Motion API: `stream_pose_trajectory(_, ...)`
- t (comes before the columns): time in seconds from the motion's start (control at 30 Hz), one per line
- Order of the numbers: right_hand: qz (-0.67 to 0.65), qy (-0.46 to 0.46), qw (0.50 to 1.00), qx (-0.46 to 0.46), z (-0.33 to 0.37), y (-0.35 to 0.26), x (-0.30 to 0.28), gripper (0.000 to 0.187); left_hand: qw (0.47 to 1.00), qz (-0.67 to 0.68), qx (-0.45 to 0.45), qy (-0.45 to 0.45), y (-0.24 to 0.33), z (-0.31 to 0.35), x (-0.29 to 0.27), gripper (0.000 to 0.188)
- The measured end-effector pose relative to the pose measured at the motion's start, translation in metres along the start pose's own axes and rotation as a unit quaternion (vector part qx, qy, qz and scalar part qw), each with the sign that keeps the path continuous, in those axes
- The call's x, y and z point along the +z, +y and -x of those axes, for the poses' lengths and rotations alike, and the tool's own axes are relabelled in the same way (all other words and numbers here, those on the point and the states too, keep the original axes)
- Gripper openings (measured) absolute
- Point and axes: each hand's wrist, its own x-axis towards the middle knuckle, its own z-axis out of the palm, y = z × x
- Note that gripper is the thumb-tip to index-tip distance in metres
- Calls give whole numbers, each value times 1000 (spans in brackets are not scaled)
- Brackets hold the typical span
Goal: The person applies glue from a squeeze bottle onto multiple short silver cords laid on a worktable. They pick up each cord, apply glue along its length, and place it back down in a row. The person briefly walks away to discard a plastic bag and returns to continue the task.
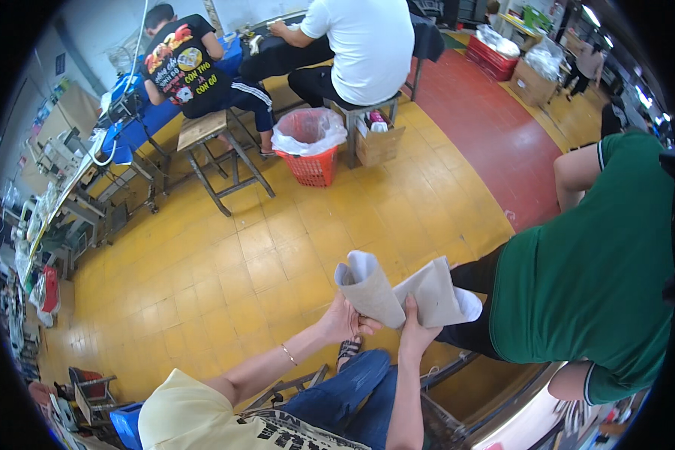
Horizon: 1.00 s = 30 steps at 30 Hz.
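Observation:
My left hand (343,319) is closed on the lower edge of a curled beige piece (373,294), whose white inner side shows at its open upper end. Close beside it, my right hand (415,336) pinches a folded beige piece (429,294), thumb on top, with white material sticking out at its right end. The two pieces look like cloth or thin sheet and meet in the middle, in front of my body. Whether they are joined I cannot tell. Some fingers of both hands are hidden under the pieces.
A person in a green shirt (585,262) stands close on my right. Ahead, two people sit at work tables, near a wooden stool (202,129), a lined red basket (307,166) and a cardboard box (379,144). Worktables with machines line the left. Yellow tiled floor (225,277) lies between.

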Motion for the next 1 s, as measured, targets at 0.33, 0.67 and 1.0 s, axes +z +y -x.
stream_pose_trajectory(0.33, 21, -138, 987, 78, -58, -66, 94, 61, 925, -140, 106, 337, 110, -30, 65, 49)
stream_pose_trajectory(0.67, 124, -453, 882, -35, -199, -9, 362, 52, 848, -146, 232, 454, 350, -98, -72, 52)
stream_pose_trajectory(1.0, 406, -427, 760, -276, -337, 167, 658, 41, 878, -182, 218, 386, 586, -334, -325, 90)
